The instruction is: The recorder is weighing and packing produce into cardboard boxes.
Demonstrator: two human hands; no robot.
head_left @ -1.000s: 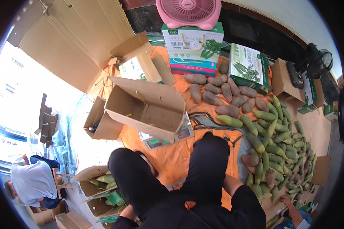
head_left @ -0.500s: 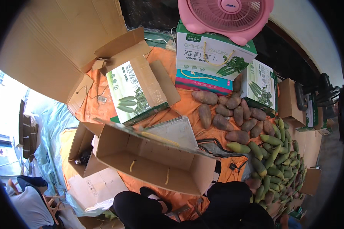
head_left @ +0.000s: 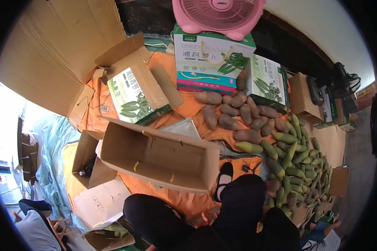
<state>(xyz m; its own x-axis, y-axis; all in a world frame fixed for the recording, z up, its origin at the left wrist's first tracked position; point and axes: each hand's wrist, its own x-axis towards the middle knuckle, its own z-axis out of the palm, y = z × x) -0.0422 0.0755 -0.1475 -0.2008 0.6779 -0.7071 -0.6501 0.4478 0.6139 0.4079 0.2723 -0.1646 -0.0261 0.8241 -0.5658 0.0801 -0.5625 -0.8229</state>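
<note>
Lying crosswise ahead of my knees is the open cardboard carton (head_left: 157,155), its long axis running left to right, the right end dipped a little toward me. Its mouth faces up, and yellow cord loops (head_left: 136,166) show inside. It covers most of a metal-topped platform (head_left: 183,127) on the orange sheet (head_left: 184,196); its right end lies just beside my black sandal (head_left: 225,169).

From my fingers the carton is forward, past my thighs, and slightly left. Only a scrap of my left hand (head_left: 151,248) seems to show, at the lower edge by my left thigh, near a box of green radishes (head_left: 97,240). My right hand is unclear: there is a sliver of skin (head_left: 259,227) beside my right thigh, and a skin-toned patch (head_left: 208,216) between my knees that could be fingers or a foot. I cannot tell whether either hand's fingers are spread, closed or holding anything. Of what shows at my sides, the left seems nearer the carton.

Off to my right are heaped green radishes (head_left: 298,169), with purplish-brown roots (head_left: 229,122) ahead of them. A smaller open box (head_left: 104,172) stands just beside the carton's left end.
</note>
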